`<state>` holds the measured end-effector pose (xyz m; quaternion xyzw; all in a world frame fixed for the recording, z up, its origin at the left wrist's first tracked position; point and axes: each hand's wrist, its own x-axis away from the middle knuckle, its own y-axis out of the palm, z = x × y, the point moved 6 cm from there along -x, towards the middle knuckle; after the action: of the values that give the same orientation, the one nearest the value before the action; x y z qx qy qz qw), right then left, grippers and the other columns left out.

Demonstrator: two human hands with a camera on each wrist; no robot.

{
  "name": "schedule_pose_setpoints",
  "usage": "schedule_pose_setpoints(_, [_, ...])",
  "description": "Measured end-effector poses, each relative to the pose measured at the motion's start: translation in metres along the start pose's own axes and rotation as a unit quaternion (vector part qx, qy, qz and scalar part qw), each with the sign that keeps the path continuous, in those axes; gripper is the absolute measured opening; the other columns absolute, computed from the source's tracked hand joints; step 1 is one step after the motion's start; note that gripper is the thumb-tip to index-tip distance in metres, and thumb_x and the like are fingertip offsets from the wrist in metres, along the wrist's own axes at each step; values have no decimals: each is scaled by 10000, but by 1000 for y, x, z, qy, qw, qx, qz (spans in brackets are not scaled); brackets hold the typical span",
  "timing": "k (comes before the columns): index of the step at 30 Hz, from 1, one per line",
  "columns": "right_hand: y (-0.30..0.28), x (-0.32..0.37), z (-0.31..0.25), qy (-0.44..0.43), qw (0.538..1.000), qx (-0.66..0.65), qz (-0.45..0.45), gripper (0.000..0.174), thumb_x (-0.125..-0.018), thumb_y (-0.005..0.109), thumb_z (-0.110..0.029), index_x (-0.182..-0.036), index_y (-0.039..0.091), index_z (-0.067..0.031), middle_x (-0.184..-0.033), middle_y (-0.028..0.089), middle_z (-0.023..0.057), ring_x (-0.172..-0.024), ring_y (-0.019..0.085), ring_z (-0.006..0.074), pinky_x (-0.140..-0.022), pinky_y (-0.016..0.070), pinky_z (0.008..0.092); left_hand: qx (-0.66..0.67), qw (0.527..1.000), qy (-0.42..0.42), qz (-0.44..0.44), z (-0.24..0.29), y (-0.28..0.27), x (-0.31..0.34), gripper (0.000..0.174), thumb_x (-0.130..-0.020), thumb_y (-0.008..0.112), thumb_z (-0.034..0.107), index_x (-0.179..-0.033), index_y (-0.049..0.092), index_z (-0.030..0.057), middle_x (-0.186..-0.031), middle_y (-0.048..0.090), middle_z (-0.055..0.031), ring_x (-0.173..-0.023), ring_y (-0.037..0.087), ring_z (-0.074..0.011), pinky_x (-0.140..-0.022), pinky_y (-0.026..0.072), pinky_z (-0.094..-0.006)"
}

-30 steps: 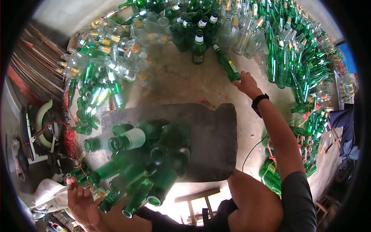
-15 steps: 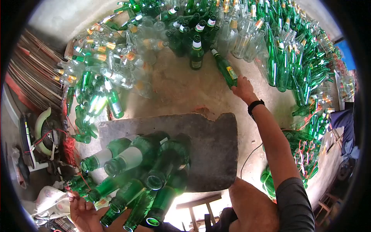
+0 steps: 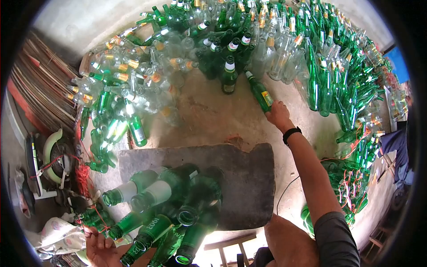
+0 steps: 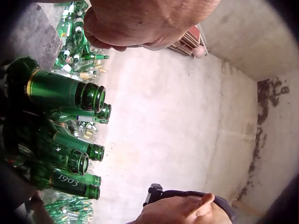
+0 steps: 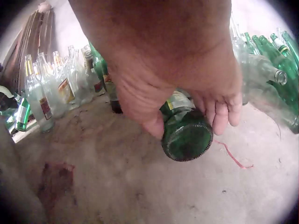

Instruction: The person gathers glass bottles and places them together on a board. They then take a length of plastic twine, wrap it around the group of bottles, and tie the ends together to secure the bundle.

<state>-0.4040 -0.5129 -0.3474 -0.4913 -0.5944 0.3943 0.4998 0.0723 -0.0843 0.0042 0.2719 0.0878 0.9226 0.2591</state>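
Note:
My right hand grips a green beer bottle by its lower end. It has a yellow label and lies tilted over the floor, neck pointing away from me. In the right wrist view, the bottle's round base faces the camera between thumb and fingers. Low at the left, my left hand has loosely bent fingers and holds nothing. Beside it, several green bottles stand grouped on a dark slab, their open mouths towards me. One bottle in the left wrist view reads "1903".
Clear and green bottles crowd the far side and both flanks of the floor. A lone green bottle stands just left of the gripped one. Bottles tied with red string lie at the right. Long thin strips lean at the left wall.
The head view has tilted, so the whole scene sits lower in it. My right hand stays at the same bottle's lower end, and my left hand remains beside the grouped bottles.

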Motion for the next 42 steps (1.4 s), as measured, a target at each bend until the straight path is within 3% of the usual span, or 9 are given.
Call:
schedule_pose_setpoints(4, [-10, 20, -4, -24, 999, 27, 27, 506, -702, 741, -271, -1051, 555, 45, -1039, 606, 255, -986, 615, 411, -857, 519, 469, -38, 996, -2, 79, 1, -5, 3, 216, -966, 522, 83, -1168, 536, 8, -974, 572, -82, -737, 455, -173, -684, 411, -320])
schedule_pose_setpoints(8, [-8, 54, 19, -52, 998, 41, 7, 556, -668, 778, -298, -1060, 557, 29, -1018, 616, 235, -975, 623, 391, -856, 523, 459, -25, 999, 1, 43, 3, -12, 2, 242, -961, 533, 106, -1177, 532, -4, -950, 559, -80, -758, 471, -186, -691, 434, -350])
schedule_pose_setpoints(17, [-2, 152, 81, 31, 976, 67, -204, 626, -692, 782, -408, -1048, 531, 42, -1010, 619, 249, -958, 621, 414, -832, 509, 473, -17, 998, -55, -1, 2, -21, 2, 271, -975, 469, 161, -1225, 539, 83, -907, 523, -70, -787, 451, -232, -752, 486, -619])
schedule_pose_setpoints(23, [2, 113, 58, 34, 995, -15, -96, 702, -686, 802, -463, -1099, 499, 17, -1061, 598, 249, -987, 619, 407, -826, 509, 470, 27, 998, -39, -45, -2, 17, 10, 270, -991, 442, 111, -1227, 505, -6, -962, 523, -79, -787, 448, -200, -835, 438, -440])
schedule_pose_setpoints(26, [15, 97, 51, 41, 993, -31, -107, 707, -688, 805, -424, -1141, 483, 14, -1079, 592, 246, -997, 622, 410, -824, 517, 470, -31, 998, -4, 57, 0, 14, 14, 275, -993, 448, 89, -1251, 496, 9, -997, 524, -83, -775, 439, -177, -835, 383, -352])
schedule_pose_setpoints(29, [16, 91, 48, 52, 991, -41, -114, 681, -681, 802, -371, -1146, 483, 11, -1071, 597, 233, -1005, 627, 407, -824, 525, 465, 65, 992, -35, -98, -4, -6, -1, 342, -992, 459, 103, -1316, 463, -7, -1077, 554, -109, -811, 451, -172, -833, 394, -388])
schedule_pose_setpoints(31, [15, 96, 50, 64, 990, -42, -120, 647, -672, 796, -339, -1129, 493, 4, -1059, 602, 226, -1009, 627, 401, -826, 526, 460, 38, 997, 12, -62, -1, -1, -4, 296, -979, 465, 40, -1272, 503, 15, -1133, 583, -75, -684, 412, -88, -630, 378, -255])
schedule_pose_setpoints(37, [-29, 139, 70, 80, 983, -166, -26, 552, -639, 790, -234, -1074, 525, -20, -898, 642, 147, -840, 650, 310, -761, 520, 412, 56, 996, 24, -67, -1, 12, 1, 270, -972, 480, 45, -1238, 524, 20, -1079, 583, -63, -672, 406, -92, -612, 392, -252])
schedule_pose_setpoints(42, [-92, 195, 69, 57, 968, -237, 55, 548, -620, 804, -269, -1025, 534, -18, -914, 633, 166, -860, 636, 339, -780, 516, 430, 46, 993, 30, -101, -2, 9, 2, 220, -975, 496, 56, -1187, 523, 9, -1009, 573, -61, -665, 414, -93, -603, 393, -244])
